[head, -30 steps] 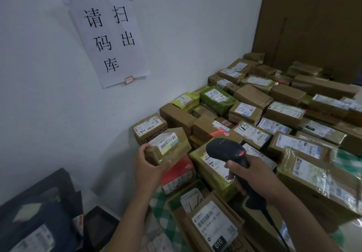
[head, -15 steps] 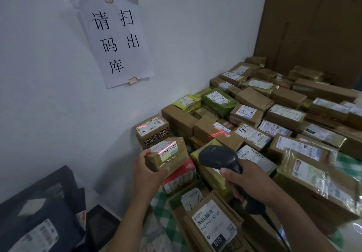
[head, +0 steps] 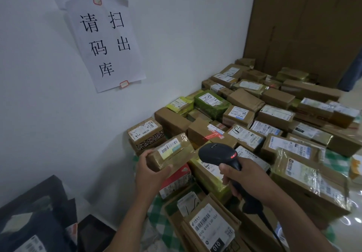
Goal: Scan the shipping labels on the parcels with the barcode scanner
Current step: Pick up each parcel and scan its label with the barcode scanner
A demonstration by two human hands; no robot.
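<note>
Brown taped parcel is gripped at its near end by the left hand above the pile; the black scanner is clasped by the right hand, just beside it.

The tabletop, covered by a green-and-white checked cloth, carries a crowded heap of taped brown parcels with white labels; one green parcel lies among them near the white wall, some stacked

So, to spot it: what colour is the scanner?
The scanner is black, seen in the head view.
</note>
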